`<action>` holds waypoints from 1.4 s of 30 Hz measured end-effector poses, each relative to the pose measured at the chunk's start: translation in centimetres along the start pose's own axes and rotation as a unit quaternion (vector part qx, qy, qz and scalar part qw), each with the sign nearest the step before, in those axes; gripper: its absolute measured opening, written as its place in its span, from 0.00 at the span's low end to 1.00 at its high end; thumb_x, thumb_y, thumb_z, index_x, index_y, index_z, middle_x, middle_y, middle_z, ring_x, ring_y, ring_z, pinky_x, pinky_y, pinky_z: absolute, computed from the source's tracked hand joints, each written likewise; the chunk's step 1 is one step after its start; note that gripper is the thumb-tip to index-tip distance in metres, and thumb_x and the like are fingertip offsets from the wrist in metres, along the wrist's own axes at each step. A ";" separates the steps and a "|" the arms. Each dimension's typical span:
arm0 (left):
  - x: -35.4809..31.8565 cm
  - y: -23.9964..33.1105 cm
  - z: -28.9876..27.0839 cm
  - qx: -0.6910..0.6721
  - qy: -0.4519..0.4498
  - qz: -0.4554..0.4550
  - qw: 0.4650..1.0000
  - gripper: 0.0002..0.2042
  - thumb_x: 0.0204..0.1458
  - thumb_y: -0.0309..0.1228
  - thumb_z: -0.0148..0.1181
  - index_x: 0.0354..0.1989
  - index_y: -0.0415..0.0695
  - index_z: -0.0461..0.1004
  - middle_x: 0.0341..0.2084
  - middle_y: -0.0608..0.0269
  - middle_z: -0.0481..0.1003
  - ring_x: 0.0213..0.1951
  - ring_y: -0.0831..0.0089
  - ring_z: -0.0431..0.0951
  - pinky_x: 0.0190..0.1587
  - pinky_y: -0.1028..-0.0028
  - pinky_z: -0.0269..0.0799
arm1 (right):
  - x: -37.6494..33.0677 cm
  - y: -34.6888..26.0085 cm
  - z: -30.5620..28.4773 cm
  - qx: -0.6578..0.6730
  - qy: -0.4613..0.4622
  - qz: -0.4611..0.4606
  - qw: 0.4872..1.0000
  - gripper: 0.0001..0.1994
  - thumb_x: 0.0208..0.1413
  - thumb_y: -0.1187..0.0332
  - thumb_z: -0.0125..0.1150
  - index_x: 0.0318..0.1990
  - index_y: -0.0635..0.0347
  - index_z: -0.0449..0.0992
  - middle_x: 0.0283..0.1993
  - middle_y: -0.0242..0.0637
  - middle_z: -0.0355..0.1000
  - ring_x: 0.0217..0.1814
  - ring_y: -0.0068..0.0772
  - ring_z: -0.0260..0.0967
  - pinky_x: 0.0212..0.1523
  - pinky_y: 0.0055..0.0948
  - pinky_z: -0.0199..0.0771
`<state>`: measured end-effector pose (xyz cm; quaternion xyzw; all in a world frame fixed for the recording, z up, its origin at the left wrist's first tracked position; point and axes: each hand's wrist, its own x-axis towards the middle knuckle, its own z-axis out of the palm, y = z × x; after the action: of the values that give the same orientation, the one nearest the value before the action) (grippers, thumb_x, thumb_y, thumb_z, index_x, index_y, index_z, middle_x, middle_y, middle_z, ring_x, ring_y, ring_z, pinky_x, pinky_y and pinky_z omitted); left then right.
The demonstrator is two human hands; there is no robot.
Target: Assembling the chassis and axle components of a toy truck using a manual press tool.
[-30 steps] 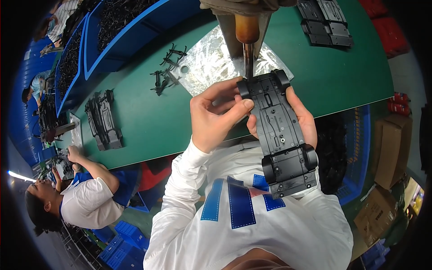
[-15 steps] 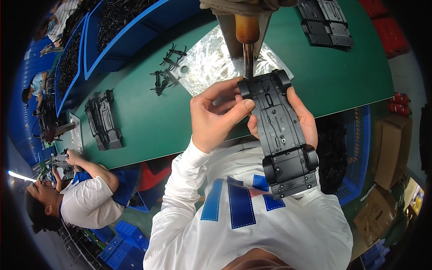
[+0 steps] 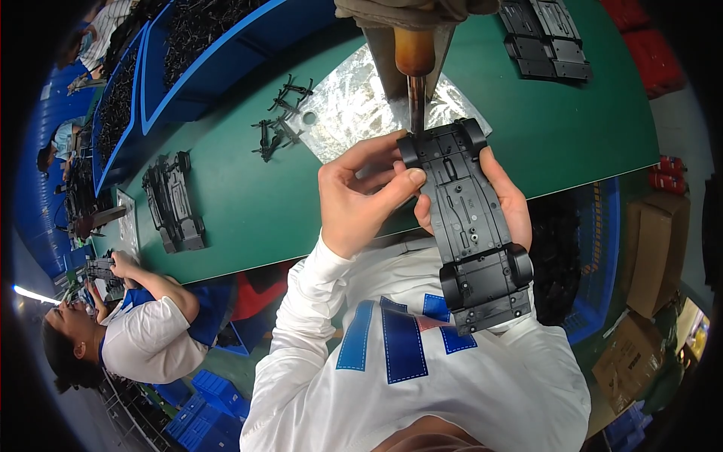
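Green table (image 3: pixel 245 218) is the biggest item, running under everything; person sits/stands right at its near edge, so the work is within short reach. Long blue bin (image 3: pixel 215 84) on the far left side, full of small dark parts, high wall probably there to stop spill.

Shiny silver sheet (image 3: pixel 343 98) lies flat under the tool area, likely guarding the tabletop. Over it, upright metal-rod tool with amber collar (image 3: pixel 413 51), cloth-wrapped at top, pointing down; looks mounted, which would leave both hands free.

Black chassis plate (image 3: pixel 473 207): held up off the table at its near edge, tilted, long side toward the body, its far left corner right by the rod tip. Contact with tip: can't tell. Angle seems chosen to bring that corner under the rod.

Similar black panels (image 3: pixel 173 200) at left and another pair (image 3: pixel 546 41) far right, laid side by side, apparently parked clear of the work spot.

Left hand (image 3: pixel 358 192): thumb and fingers pinching the chassis's far left corner, likely for fine aim. Right hand (image 3: pixel 508 192): curled round the right edge, partly hidden underneath, seemingly taking the weight.

Smallest: loose black brackets (image 3: pixel 266 139) beside the sheet, near the left hand, presumably for easy pickup.
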<state>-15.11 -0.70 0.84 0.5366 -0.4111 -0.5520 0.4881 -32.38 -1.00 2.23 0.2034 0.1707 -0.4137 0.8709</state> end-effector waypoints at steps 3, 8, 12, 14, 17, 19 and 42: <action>0.1 0.0 0.0 -0.001 0.000 -0.006 1.000 0.22 0.45 0.22 0.69 0.51 0.32 0.74 0.35 0.60 0.76 0.38 0.77 0.76 0.48 0.73 0.77 | 0.0 -0.1 -0.1 0.008 -0.006 0.002 1.000 0.28 0.68 0.50 0.42 0.60 0.70 0.64 0.58 0.59 0.67 0.51 0.48 0.72 0.52 0.46 0.74; 0.1 0.0 0.0 -0.011 -0.005 -0.014 1.000 0.22 0.45 0.22 0.69 0.51 0.32 0.74 0.34 0.60 0.76 0.38 0.78 0.76 0.47 0.74 0.77 | -0.1 0.0 0.2 -0.001 -0.010 -0.006 1.000 0.29 0.68 0.50 0.42 0.60 0.71 0.64 0.57 0.58 0.68 0.49 0.48 0.73 0.51 0.45 0.75; 0.0 -0.1 0.0 0.004 -0.001 -0.004 1.000 0.22 0.45 0.22 0.69 0.51 0.32 0.74 0.34 0.60 0.76 0.37 0.78 0.76 0.47 0.74 0.77 | -0.1 -0.1 0.2 -0.008 0.001 -0.007 1.000 0.29 0.68 0.50 0.41 0.60 0.72 0.63 0.57 0.58 0.67 0.50 0.48 0.73 0.51 0.45 0.75; 0.0 -0.2 0.0 0.003 -0.002 -0.004 1.000 0.22 0.45 0.22 0.69 0.51 0.31 0.74 0.34 0.60 0.76 0.37 0.78 0.76 0.46 0.76 0.77 | 0.0 -0.1 0.0 -0.010 0.006 -0.008 1.000 0.29 0.68 0.50 0.41 0.60 0.72 0.63 0.58 0.58 0.67 0.50 0.48 0.73 0.51 0.45 0.75; -0.2 -0.3 0.0 -0.014 -0.007 -0.022 1.000 0.22 0.46 0.21 0.68 0.52 0.29 0.73 0.33 0.60 0.76 0.36 0.80 0.75 0.40 0.78 0.77 | 0.1 -0.1 -0.3 -0.002 0.007 0.006 1.000 0.30 0.68 0.50 0.41 0.61 0.71 0.63 0.58 0.59 0.67 0.50 0.49 0.73 0.52 0.46 0.75; -0.2 -0.2 0.0 -0.030 -0.013 -0.039 0.999 0.23 0.46 0.20 0.67 0.52 0.28 0.72 0.33 0.60 0.76 0.35 0.80 0.75 0.36 0.80 0.76 | 0.1 0.0 -0.3 -0.002 -0.006 -0.002 1.000 0.28 0.68 0.50 0.41 0.60 0.70 0.64 0.57 0.57 0.68 0.50 0.49 0.73 0.54 0.47 0.75; 0.7 -0.2 -0.5 -0.085 -0.056 -0.073 0.992 0.25 0.55 0.22 0.60 0.60 0.28 0.59 0.20 0.57 0.77 0.18 0.76 0.75 0.18 0.84 0.58 | 1.9 -0.4 -1.1 -0.003 -0.026 -0.001 1.000 0.24 0.68 0.53 0.44 0.57 0.66 0.67 0.53 0.52 0.71 0.51 0.48 0.73 0.55 0.48 0.76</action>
<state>-14.64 -1.34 0.47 0.4901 -0.3489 -0.6482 0.4668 -31.71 -1.98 0.31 0.1898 0.1492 -0.4190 0.8753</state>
